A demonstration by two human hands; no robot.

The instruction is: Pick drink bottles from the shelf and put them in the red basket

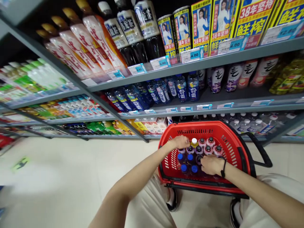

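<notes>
**A:** Both hands are down in the red basket (231,139), which sits on the pale floor (71,171) right in front of the drinks shelves (213,60).

**B:** And it's packed with bottles (203,148). Every one stands upright, long axis vertical, caps pointing straight up at the camera.

**A:** There are blue caps (190,157) at the near left, pink caps (210,141) toward the far right, and one yellow cap (194,141) at the back.

**B:** The left hand (180,141) is at the far-left corner of that cluster, fingers curled down over a bottle top just beside the yellow cap.

**A:** Is it clamped on?

**B:** I can't tell, the knuckles hide what's underneath.

**A:** The right hand (211,164), with a dark wristband (223,169), lies across the near-right bottles with its fingers bent onto the caps. Whether it's closed around one is hidden too.

**B:** The basket's black handle (261,153) juts out on the right side, clear of both hands.
</notes>
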